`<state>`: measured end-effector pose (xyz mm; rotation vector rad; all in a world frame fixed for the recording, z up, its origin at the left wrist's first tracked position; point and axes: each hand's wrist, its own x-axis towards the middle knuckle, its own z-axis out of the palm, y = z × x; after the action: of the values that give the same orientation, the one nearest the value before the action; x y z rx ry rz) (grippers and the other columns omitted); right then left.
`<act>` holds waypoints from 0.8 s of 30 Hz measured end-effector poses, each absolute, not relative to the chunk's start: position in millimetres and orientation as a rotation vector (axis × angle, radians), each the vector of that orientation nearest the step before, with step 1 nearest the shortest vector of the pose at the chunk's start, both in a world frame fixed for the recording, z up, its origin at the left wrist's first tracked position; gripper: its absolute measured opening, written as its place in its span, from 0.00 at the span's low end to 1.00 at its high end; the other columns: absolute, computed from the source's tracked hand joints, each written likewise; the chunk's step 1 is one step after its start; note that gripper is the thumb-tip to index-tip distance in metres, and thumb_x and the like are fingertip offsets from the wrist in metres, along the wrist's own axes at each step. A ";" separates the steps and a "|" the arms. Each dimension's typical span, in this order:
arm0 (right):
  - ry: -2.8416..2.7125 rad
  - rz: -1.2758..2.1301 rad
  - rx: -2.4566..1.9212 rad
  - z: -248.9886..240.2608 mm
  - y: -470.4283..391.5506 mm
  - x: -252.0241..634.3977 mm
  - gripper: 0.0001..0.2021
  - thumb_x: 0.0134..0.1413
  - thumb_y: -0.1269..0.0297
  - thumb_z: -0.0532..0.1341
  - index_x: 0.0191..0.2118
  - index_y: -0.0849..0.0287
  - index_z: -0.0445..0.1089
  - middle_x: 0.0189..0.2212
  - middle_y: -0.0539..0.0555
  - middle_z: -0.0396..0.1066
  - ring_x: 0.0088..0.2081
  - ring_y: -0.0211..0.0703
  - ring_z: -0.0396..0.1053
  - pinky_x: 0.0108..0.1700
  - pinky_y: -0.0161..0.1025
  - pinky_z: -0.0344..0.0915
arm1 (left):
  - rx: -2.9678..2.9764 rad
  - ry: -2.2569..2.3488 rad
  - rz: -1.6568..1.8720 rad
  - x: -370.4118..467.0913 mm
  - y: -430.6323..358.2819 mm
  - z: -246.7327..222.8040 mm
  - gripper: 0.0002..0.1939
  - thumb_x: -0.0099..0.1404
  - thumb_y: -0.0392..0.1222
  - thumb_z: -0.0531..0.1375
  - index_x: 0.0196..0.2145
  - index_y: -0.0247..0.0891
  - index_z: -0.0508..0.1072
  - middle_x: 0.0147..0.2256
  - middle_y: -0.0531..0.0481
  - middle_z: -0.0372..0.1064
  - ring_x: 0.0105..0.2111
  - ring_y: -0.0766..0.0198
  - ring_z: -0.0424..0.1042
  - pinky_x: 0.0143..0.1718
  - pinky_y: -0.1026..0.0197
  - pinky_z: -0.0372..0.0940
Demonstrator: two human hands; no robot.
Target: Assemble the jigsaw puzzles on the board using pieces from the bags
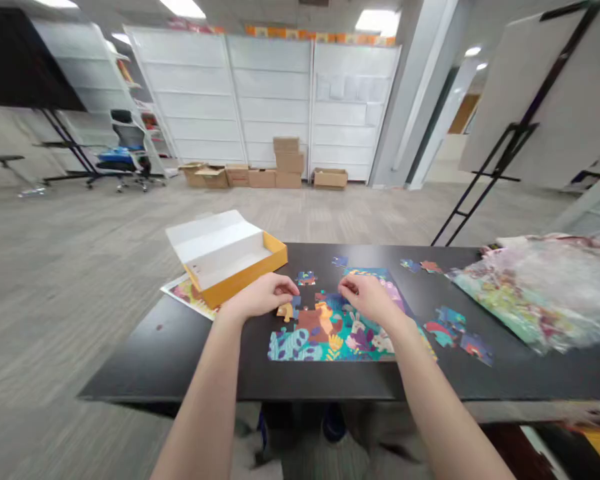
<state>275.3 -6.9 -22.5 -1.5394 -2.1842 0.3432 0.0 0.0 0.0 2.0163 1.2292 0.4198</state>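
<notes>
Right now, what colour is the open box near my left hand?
The open box is yellow outside, white inside; clearest in the head view.

On the flat black table lies a partly assembled, colourful cardboard puzzle. The bare left hand is next to a small yellow-and-blue puzzle piece; whether it grips this piece, I cannot tell. The bare right hand, its fingers bent, is over the puzzle. An open yellow cardboard box stands at left.

Puzzle looks smooth printed cardbd, tbl smooth w/ slight sheen, box smooth cardbd, bag crinkly glossy plastic
</notes>
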 end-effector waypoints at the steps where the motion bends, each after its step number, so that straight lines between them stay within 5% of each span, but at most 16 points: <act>1: -2.181 0.341 -1.533 -21.9 -7.6 275.5 0.08 0.60 0.69 0.59 0.35 0.59 0.76 0.30 0.52 0.78 0.32 0.41 0.71 0.36 0.35 0.58 | 2.035 1.249 0.481 3.0 2.3 -0.5 0.13 0.62 0.40 0.57 0.41 0.34 0.77 0.33 0.47 0.78 0.31 0.61 0.74 0.36 0.61 0.68; 16: -2.026 0.406 -1.506 -15.0 -12.7 283.2 0.08 0.59 0.69 0.59 0.32 0.56 0.75 0.28 0.51 0.78 0.31 0.42 0.74 0.35 0.36 0.64 | 2.114 1.262 0.785 42.3 22.1 -18.7 0.16 0.65 0.33 0.53 0.43 0.39 0.80 0.44 0.47 0.80 0.44 0.59 0.77 0.51 0.57 0.69; 24: -2.023 0.380 -1.522 -14.2 -13.1 280.4 0.07 0.59 0.70 0.60 0.32 0.56 0.75 0.28 0.52 0.79 0.31 0.42 0.75 0.36 0.36 0.64 | 2.060 1.308 0.895 52.0 23.7 -18.7 0.16 0.63 0.31 0.52 0.41 0.37 0.78 0.40 0.47 0.80 0.42 0.60 0.78 0.47 0.58 0.71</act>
<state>280.4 -13.1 -14.2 -1.5220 -2.0231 0.3799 52.0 23.7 -18.7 2.0601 1.3079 0.8946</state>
